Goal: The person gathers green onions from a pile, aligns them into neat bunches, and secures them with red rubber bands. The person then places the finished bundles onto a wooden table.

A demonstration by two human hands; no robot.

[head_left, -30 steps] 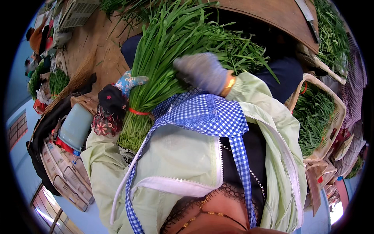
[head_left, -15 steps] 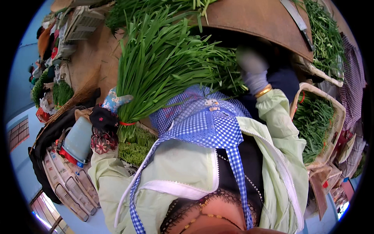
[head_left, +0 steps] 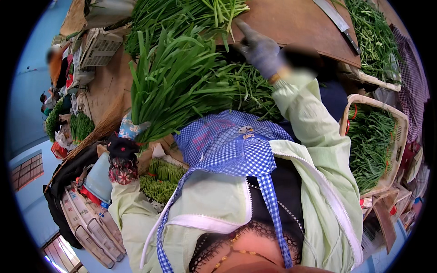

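Note:
A large bunch of long flat green leaves, like garlic chives (head_left: 177, 86), fans out from my left hand (head_left: 132, 126). That hand wears a blue floral glove and is closed around the stem end, left of my checked apron (head_left: 227, 143). My right hand (head_left: 260, 51), in a grey glove, is over the near edge of the brown board (head_left: 282, 22). Its index finger stretches toward pale stems of loose chives (head_left: 225, 13) heaped at the board's left; nothing shows in its grasp. Other fingers are partly bent. More loose leaves (head_left: 257, 88) lie below the board's edge.
A knife (head_left: 339, 25) lies at the board's right side. Cut greens (head_left: 371, 41) sit beyond it, and a pale crate (head_left: 393, 118) of bundled greens stands at right. Tied bundles (head_left: 159, 182) lie near my left forearm. A blue bucket (head_left: 98, 177) and straw broom (head_left: 100, 125) are at left.
My right hand has moved up and left, from the bunch's leaf tips to the board's edge by the loose chives. My left hand keeps hold of the bunch, whose leaves now spread more upright.

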